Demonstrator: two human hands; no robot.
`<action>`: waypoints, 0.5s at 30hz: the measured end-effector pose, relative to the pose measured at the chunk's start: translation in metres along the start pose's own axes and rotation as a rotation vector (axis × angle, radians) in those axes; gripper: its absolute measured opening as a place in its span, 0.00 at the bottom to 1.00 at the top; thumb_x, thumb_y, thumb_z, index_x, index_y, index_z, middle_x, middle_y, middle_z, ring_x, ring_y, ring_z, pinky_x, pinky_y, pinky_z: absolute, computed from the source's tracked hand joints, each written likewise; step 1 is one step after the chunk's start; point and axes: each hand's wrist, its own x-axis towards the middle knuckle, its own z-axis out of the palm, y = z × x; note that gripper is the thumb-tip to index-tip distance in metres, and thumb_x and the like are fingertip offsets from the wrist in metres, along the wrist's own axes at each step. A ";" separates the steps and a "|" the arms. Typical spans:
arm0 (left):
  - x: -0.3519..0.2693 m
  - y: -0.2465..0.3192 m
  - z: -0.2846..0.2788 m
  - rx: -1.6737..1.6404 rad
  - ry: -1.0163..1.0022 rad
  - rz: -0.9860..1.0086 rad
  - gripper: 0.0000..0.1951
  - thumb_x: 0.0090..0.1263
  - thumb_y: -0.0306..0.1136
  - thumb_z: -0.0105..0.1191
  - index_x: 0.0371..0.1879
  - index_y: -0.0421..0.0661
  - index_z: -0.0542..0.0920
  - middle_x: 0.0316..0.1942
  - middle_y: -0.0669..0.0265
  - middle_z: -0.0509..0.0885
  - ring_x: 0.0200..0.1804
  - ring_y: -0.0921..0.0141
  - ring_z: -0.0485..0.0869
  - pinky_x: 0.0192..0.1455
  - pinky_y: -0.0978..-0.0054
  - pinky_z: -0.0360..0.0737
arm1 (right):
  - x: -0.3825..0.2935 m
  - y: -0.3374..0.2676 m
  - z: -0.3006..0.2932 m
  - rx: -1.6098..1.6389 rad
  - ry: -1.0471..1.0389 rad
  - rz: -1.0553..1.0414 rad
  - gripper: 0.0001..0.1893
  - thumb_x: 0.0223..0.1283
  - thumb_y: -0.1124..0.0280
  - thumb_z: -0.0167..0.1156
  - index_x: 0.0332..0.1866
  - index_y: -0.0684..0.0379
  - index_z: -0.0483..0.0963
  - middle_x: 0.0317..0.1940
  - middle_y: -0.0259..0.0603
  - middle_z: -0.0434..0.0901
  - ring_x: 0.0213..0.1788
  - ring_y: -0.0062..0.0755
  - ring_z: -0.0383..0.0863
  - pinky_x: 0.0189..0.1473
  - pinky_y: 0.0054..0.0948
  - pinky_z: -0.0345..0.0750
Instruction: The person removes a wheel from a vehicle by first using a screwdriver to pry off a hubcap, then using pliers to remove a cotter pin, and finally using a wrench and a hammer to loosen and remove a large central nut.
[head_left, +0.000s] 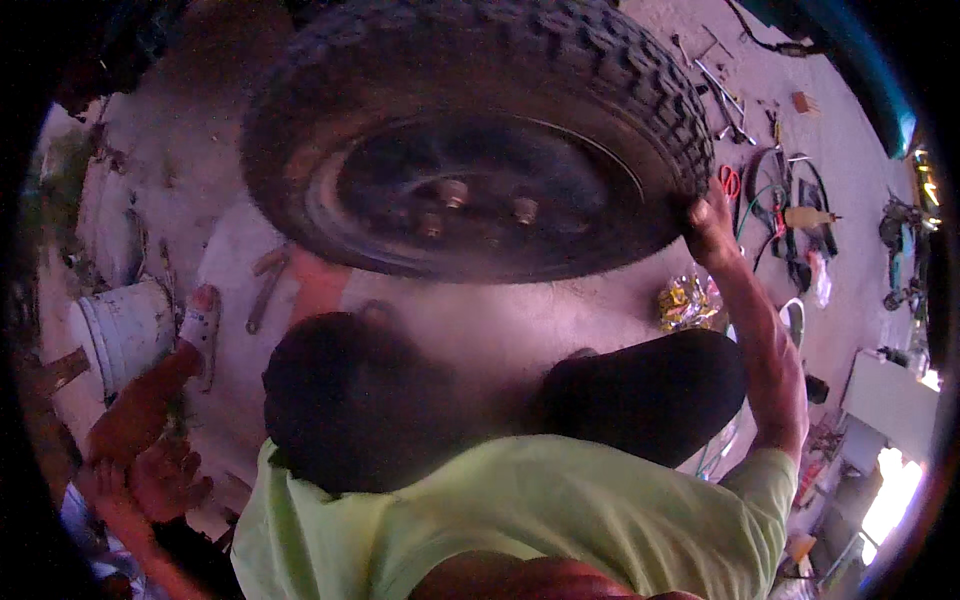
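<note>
A car wheel with a chunky-treaded black tyre stands tilted before me, its dark rim facing my knees. Several wheel nuts show near the hub. My right hand grips the tyre's right edge, thumb on the sidewall and fingers mostly hidden behind the tread. My left hand is out of view. Below the wheel, my two dark-trousered knees are spread apart.
On the left are another person's hand, sandalled foot, a white bucket and a wrench. At right lie red-handled scissors or pliers, a yellow-handled tool, long metal tools and a crumpled foil packet.
</note>
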 end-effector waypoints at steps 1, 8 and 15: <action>-0.008 0.001 0.015 0.050 -0.040 -0.013 0.21 0.75 0.42 0.49 0.61 0.45 0.76 0.56 0.61 0.81 0.55 0.62 0.81 0.59 0.59 0.79 | -0.011 0.015 -0.016 0.086 0.026 -0.008 0.57 0.51 0.38 0.68 0.77 0.67 0.51 0.71 0.49 0.66 0.72 0.42 0.66 0.73 0.41 0.61; -0.025 -0.085 0.110 0.276 -0.387 -0.223 0.22 0.73 0.44 0.51 0.61 0.45 0.76 0.55 0.60 0.82 0.55 0.61 0.81 0.59 0.59 0.78 | -0.112 0.112 -0.110 -0.088 0.344 0.040 0.34 0.62 0.54 0.61 0.68 0.65 0.67 0.58 0.44 0.77 0.55 0.35 0.77 0.58 0.35 0.74; -0.006 -0.154 0.177 0.351 -0.541 -0.331 0.24 0.71 0.46 0.52 0.60 0.45 0.77 0.55 0.59 0.82 0.55 0.61 0.81 0.59 0.60 0.78 | -0.194 0.091 -0.154 -0.389 0.615 0.037 0.59 0.49 0.29 0.64 0.74 0.69 0.58 0.69 0.53 0.64 0.71 0.48 0.64 0.72 0.44 0.60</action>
